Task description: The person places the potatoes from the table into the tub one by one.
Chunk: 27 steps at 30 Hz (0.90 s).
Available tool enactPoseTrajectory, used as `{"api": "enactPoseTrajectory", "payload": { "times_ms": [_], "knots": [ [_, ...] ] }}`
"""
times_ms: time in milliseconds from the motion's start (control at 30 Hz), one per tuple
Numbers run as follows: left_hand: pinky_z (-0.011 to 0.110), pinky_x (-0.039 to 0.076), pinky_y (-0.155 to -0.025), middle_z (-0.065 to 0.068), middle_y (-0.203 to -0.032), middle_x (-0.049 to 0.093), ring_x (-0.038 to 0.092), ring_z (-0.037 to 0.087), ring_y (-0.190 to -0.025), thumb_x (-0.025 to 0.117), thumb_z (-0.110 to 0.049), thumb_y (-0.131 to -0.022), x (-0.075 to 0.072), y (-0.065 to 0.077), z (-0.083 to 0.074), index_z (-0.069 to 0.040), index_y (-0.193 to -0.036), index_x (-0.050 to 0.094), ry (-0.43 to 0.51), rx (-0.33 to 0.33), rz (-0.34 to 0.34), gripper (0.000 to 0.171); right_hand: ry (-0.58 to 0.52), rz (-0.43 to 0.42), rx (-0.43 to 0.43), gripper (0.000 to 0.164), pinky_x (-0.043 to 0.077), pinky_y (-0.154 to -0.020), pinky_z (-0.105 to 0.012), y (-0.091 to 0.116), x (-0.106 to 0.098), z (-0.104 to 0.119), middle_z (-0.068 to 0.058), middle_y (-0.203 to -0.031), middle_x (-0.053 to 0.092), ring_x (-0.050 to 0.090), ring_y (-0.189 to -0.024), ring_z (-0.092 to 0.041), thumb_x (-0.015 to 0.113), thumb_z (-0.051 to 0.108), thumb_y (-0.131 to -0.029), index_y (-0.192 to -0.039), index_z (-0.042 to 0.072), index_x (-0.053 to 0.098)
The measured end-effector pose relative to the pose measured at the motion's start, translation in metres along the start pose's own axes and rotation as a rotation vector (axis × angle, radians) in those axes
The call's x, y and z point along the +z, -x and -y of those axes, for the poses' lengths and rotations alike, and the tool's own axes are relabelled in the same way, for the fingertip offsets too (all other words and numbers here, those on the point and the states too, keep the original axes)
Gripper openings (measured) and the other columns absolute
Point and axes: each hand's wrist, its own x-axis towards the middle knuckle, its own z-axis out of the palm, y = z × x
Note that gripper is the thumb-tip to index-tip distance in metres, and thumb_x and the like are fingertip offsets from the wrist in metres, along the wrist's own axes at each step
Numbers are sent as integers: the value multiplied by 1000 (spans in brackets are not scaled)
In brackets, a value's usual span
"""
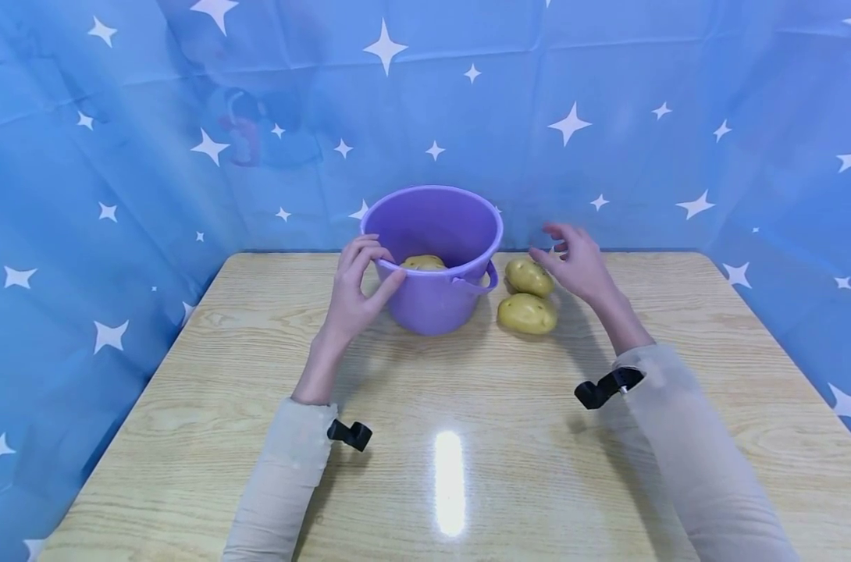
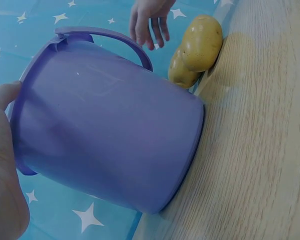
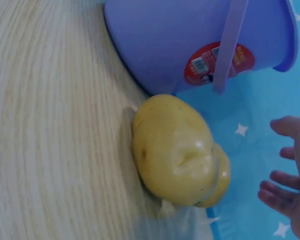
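A purple bucket (image 1: 432,300) stands upright towards the back of the table, its handle (image 1: 478,282) hanging down on the right side. Inside it, part of a potato (image 1: 423,263) shows above the near rim; the rest of the bottom is hidden. My left hand (image 1: 355,293) grips the bucket's rim at the near left, with the thumb (image 2: 7,95) at the rim. To the right of the bucket lie two more potatoes, a nearer one (image 1: 527,314) and a farther one (image 1: 528,278). My right hand (image 1: 576,261) hovers just right of the farther potato, fingers loosely bent and holding nothing.
The light wooden table (image 1: 411,390) runs back to a blue curtain (image 1: 468,101) with white stars, which also hangs along both sides. A red label (image 3: 197,65) is on the bucket's right side. Black wrist devices (image 1: 350,435) sit on both sleeves.
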Motion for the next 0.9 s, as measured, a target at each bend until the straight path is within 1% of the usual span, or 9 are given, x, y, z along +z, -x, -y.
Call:
{"api": "enactPoseTrajectory", "payload": {
  "times_ms": [200, 367, 533, 667, 767, 900],
  "knots": [
    [50, 29, -114, 29, -102, 58, 47, 55, -121, 73, 6, -82, 0, 0, -1, 12, -93, 61, -6, -13, 0, 17, 49, 82, 44, 66, 46, -96, -61, 1, 7, -10, -30, -138, 46, 51, -118, -46, 65, 37, -97, -147, 1, 44],
    [49, 29, -115, 29, -103, 58, 47, 53, -122, 73, 6, -82, 0, 1, -1, 12, -93, 61, -8, -22, -1, 17, 48, 143, 82, 71, 45, -98, -63, 0, 13, -17, -34, -140, 43, 51, -120, -50, 65, 40, -97, -149, -1, 39],
    [49, 30, -114, 29, -102, 58, 47, 53, -121, 73, 6, -82, -1, 0, -1, 12, -92, 61, -8, -19, -1, 17, 49, 174, 71, 69, 46, -99, -63, -1, 19, -23, -35, -142, 44, 53, -118, -54, 65, 37, -98, -147, -4, 40],
    [50, 29, -114, 29, -102, 58, 47, 54, -121, 73, 6, -82, 0, 0, -1, 11, -92, 61, -8, -16, -2, 17, 55, 195, 71, 69, 44, -103, -62, -2, 23, -26, -33, -144, 45, 51, -124, -52, 65, 37, -98, -146, -5, 40],
    [50, 29, -114, 29, -102, 58, 47, 54, -121, 73, 6, -82, 0, 0, -1, 12, -92, 61, -11, -13, 0, 17, 73, 219, 91, 71, 42, -105, -61, -1, 24, -27, -35, -140, 48, 49, -127, -50, 65, 39, -98, -147, -6, 40],
    [50, 30, -114, 30, -102, 58, 47, 55, -120, 73, 6, -82, 0, 0, -1, 12, -93, 61, -8, -10, 1, 17, 91, 246, 121, 73, 40, -106, -60, 1, 24, -28, -37, -136, 50, 49, -126, -50, 64, 41, -98, -149, -5, 39]
  ]
}}
